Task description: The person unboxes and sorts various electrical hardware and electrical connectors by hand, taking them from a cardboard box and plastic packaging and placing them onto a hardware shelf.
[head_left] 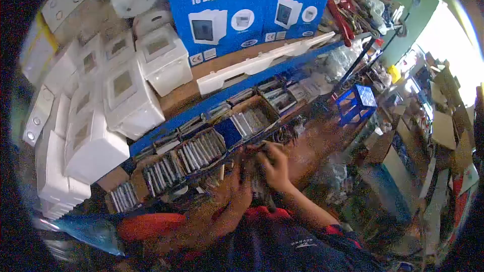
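My left hand (pixel 241 181) is raised in front of my chest, dim and blurred, with its fingers largely lost in shadow. Close beside it, my right hand (pixel 275 165) has its fingers curled closed; whatever is in them is too dark to make out. Just beyond both hands stands a row of open cartons on a shelf. One carton (pixel 225 146) is packed with thin, flat white-edged pieces (pixel 201 148) standing on edge. Another carton (pixel 275 116) to its right contains pale flat packs (pixel 248 122).
White plastic enclosures (pixel 130 98) are stacked at the left. Blue printed boxes (pixel 222 17) stand on the upper shelf behind a long white strip (pixel 252 73). A blue plastic stool (pixel 357 103) is at the right, near piled cardboard (pixel 443 130) and clutter on the floor.
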`<state>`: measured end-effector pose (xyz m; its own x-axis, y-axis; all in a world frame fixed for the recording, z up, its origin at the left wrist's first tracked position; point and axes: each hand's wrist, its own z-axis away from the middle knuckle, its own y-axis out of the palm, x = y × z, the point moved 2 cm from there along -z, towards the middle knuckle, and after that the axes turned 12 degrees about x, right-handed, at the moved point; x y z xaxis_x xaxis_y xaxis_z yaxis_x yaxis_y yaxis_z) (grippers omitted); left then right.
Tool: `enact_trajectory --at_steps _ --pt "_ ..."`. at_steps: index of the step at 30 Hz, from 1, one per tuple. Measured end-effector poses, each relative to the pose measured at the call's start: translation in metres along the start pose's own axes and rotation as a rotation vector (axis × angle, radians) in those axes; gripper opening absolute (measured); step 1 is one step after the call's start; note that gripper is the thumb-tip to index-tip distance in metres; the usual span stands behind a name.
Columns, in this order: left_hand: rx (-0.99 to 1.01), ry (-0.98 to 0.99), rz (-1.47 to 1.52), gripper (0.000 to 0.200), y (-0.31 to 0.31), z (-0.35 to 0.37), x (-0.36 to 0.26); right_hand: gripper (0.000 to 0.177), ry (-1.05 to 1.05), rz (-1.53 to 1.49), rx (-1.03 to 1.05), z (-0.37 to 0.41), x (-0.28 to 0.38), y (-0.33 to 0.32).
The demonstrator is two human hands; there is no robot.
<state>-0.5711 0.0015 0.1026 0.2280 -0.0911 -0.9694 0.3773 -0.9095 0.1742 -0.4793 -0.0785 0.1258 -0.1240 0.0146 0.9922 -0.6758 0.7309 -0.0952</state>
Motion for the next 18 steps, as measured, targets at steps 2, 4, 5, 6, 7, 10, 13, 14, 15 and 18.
enact_trajectory --at_steps 2,4,5,6,7,10,13,14,15,18 --pt "-0.07 0.087 0.133 0.07 0.001 0.001 0.005 0.04 -0.145 -0.01 0.044 0.01 0.016 0.014" --pt "-0.155 0.266 0.116 0.069 -0.006 -0.005 0.001 0.045 -0.112 0.028 0.108 0.023 -0.003 0.027" --pt "-0.229 0.235 0.079 0.068 -0.005 -0.009 0.0 0.044 -0.074 -0.024 0.146 0.032 -0.023 0.027" --pt "-0.303 0.202 0.043 0.067 -0.003 -0.013 -0.001 0.044 -0.036 -0.076 0.183 0.036 -0.023 0.025" --pt "-0.376 0.167 0.006 0.066 -0.002 -0.014 -0.004 0.043 0.004 -0.13 0.219 0.037 -0.014 0.024" --pt "-0.264 0.142 -0.118 0.07 0.004 -0.012 0.001 0.03 0.148 0.027 0.194 0.04 -0.01 0.009" --pt "-0.207 0.172 -0.311 0.068 0.017 -0.021 0.007 0.029 0.204 0.1 0.208 0.036 -0.017 -0.011" --pt "-0.173 0.177 -0.383 0.068 0.017 -0.025 0.011 0.031 0.215 0.122 0.231 0.033 -0.018 -0.019" --pt "-0.158 0.186 -0.4 0.067 0.021 -0.03 0.01 0.031 0.254 0.102 0.26 0.031 -0.02 -0.026" --pt "-0.116 0.166 -0.3 0.065 0.032 -0.042 0.016 0.034 0.311 -0.068 0.292 0.023 -0.047 -0.049"
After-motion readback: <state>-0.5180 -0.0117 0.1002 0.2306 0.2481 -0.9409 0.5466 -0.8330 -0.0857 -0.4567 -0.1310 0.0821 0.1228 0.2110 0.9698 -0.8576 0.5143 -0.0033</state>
